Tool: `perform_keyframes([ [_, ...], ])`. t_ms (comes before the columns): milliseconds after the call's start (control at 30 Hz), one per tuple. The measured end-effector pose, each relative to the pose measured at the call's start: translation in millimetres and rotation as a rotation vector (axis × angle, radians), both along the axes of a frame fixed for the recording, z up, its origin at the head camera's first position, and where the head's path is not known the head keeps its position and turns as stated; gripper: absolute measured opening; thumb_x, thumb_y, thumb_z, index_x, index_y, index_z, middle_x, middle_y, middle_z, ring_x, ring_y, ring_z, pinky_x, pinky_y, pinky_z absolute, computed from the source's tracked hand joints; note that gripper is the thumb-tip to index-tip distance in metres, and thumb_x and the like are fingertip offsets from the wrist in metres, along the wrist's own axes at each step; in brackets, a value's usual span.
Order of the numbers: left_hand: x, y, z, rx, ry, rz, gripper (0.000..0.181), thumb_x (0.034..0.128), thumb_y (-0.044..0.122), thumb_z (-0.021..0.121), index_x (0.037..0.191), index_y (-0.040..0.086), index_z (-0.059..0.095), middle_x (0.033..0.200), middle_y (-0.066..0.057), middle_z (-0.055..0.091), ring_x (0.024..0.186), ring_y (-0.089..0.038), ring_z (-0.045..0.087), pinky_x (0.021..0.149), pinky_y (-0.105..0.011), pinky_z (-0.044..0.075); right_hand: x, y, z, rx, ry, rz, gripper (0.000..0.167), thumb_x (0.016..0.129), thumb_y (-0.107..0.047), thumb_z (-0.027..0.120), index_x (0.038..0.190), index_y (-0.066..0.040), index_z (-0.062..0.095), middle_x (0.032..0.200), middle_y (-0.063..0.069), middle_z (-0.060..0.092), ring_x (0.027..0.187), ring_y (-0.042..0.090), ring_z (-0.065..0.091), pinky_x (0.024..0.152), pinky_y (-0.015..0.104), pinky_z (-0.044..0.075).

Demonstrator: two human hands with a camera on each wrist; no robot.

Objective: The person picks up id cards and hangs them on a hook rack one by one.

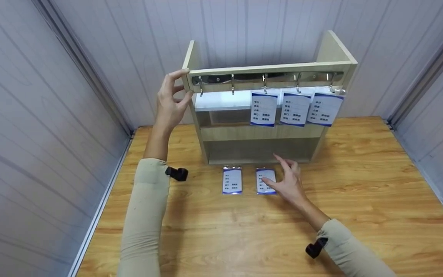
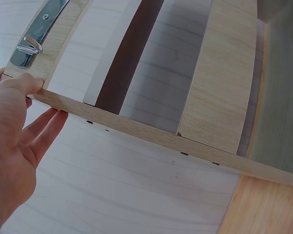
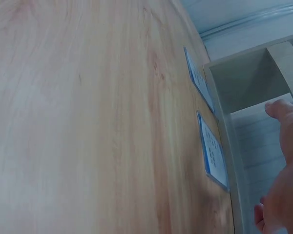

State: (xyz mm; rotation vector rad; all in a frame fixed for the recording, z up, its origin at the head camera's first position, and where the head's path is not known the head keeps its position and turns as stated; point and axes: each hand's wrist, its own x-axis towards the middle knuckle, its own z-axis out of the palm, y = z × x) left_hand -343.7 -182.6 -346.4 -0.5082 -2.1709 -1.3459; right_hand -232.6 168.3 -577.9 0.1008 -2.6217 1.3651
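Observation:
My left hand [image 1: 170,104] grips the upper left corner of a wooden shelf rack [image 1: 260,132]. In the left wrist view the thumb lies on the front and the fingers are behind the side panel [image 2: 132,127]. My right hand [image 1: 291,185] hovers, thumb and fingers spread and holding nothing, over a badge card [image 1: 260,186], partly hiding it in the head view. Left of that, another badge card [image 1: 232,181] lies flat. Three more badge cards [image 1: 295,107] hang from the right-hand hooks of a metal hook strip [image 1: 244,79]; its two left hooks hold nothing.
The rack stands on a wood-grain surface [image 1: 214,238], before a white panelled back wall [image 1: 260,30]. Similar walls rise at left and right. A black wrist camera [image 1: 178,174] sits on the left sleeve, another [image 1: 315,248] on the right.

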Motion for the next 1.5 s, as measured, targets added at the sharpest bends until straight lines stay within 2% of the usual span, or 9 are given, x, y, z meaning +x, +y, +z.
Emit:
perform_keyframes([
  [133, -0.6, -0.1, 0.1, 0.002, 0.002, -0.007, 0.053, 0.104, 0.0, 0.071, 0.155, 0.011, 0.06, 0.161, -0.017, 0.058, 0.132, -0.043, 0.076, 0.095, -0.055, 0.073, -2.4, -1.3, -9.7, -0.028, 0.01, 0.013, 0.095, 0.086, -0.036, 0.096, 0.167, -0.015, 0.053, 0.156, 0.036, 0.044, 0.147, 0.055, 0.043, 0.119, 0.076, 0.044],
  [267, -1.5, 0.2, 0.3, 0.003, 0.001, -0.014, 0.053, 0.1044, 0.001, 0.071, 0.155, 0.01, 0.06, 0.161, -0.018, 0.058, 0.132, -0.042, 0.076, 0.096, -0.061, 0.072, -11.8, -1.5, -34.5, -0.036, 0.038, 0.002, 0.1, 0.083, -0.05, 0.096, 0.168, -0.018, 0.052, 0.152, 0.032, 0.047, 0.142, 0.05, 0.046, 0.113, 0.07, 0.048],
  [367, -1.7, 0.8, 0.8, 0.003, 0.005, -0.016, 0.053, 0.1043, 0.0, 0.071, 0.155, 0.009, 0.059, 0.161, -0.018, 0.058, 0.131, -0.042, 0.076, 0.096, -0.062, 0.072, -15.6, -4.4, -44.2, -0.037, 0.027, -0.004, 0.103, 0.084, -0.053, 0.096, 0.169, -0.017, 0.05, 0.152, 0.033, 0.046, 0.14, 0.052, 0.048, 0.113, 0.069, 0.05],
  [500, -2.0, 1.1, 0.8, -0.004, 0.009, -0.005, 0.053, 0.1042, 0.001, 0.072, 0.155, 0.01, 0.06, 0.161, -0.018, 0.059, 0.131, -0.042, 0.077, 0.095, -0.055, 0.073, -9.0, -12.5, -29.9, -0.074, -0.032, -0.007, 0.102, 0.084, -0.038, 0.096, 0.168, -0.008, 0.048, 0.154, 0.038, 0.043, 0.143, 0.059, 0.045, 0.118, 0.076, 0.046],
  [600, -2.2, 1.3, 0.3, -0.009, 0.005, 0.005, 0.053, 0.1043, 0.001, 0.072, 0.155, 0.011, 0.06, 0.161, -0.017, 0.059, 0.131, -0.042, 0.077, 0.095, -0.052, 0.074, -5.1, -17.3, -22.7, -0.063, -0.097, -0.033, 0.101, 0.085, -0.033, 0.096, 0.169, -0.009, 0.047, 0.157, 0.036, 0.043, 0.147, 0.056, 0.043, 0.124, 0.074, 0.042],
  [733, -2.4, 1.6, -0.2, 0.002, -0.002, 0.001, 0.053, 0.104, 0.0, 0.071, 0.155, 0.011, 0.06, 0.161, -0.017, 0.059, 0.132, -0.043, 0.076, 0.096, -0.057, 0.073, -4.8, -21.0, -24.2, -0.007, -0.143, -0.066, 0.101, 0.086, -0.033, 0.096, 0.171, -0.014, 0.046, 0.156, 0.034, 0.045, 0.147, 0.051, 0.043, 0.124, 0.069, 0.04],
  [867, -2.1, 1.9, 0.2, 0.008, -0.003, -0.002, 0.054, 0.1037, -0.001, 0.071, 0.155, 0.011, 0.06, 0.162, -0.016, 0.059, 0.132, -0.043, 0.076, 0.096, -0.057, 0.073, -5.8, -23.5, -25.8, 0.018, -0.15, -0.079, 0.101, 0.086, -0.034, 0.096, 0.171, -0.016, 0.046, 0.155, 0.035, 0.045, 0.145, 0.051, 0.042, 0.122, 0.069, 0.039],
  [1167, -1.5, 0.0, -1.6, 0.016, -0.005, -0.008, 0.054, 0.104, 0.0, 0.071, 0.155, 0.011, 0.06, 0.162, -0.017, 0.058, 0.132, -0.043, 0.076, 0.098, -0.06, 0.072, -6.1, -29.5, -31.2, 0.031, -0.149, -0.085, 0.099, 0.084, -0.031, 0.097, 0.169, -0.013, 0.049, 0.154, 0.038, 0.04, 0.146, 0.054, 0.035, 0.122, 0.071, 0.032],
  [1500, -0.3, -0.1, -0.6, 0.002, -0.01, 0.005, 0.053, 0.1048, 0.002, 0.072, 0.156, 0.013, 0.06, 0.163, -0.016, 0.058, 0.133, -0.043, 0.075, 0.098, -0.058, 0.072, -8.3, -34.3, -36.6, 0.139, -0.16, -0.12, 0.098, 0.085, -0.042, 0.095, 0.169, -0.016, 0.051, 0.152, 0.036, 0.044, 0.143, 0.05, 0.04, 0.119, 0.067, 0.036],
])
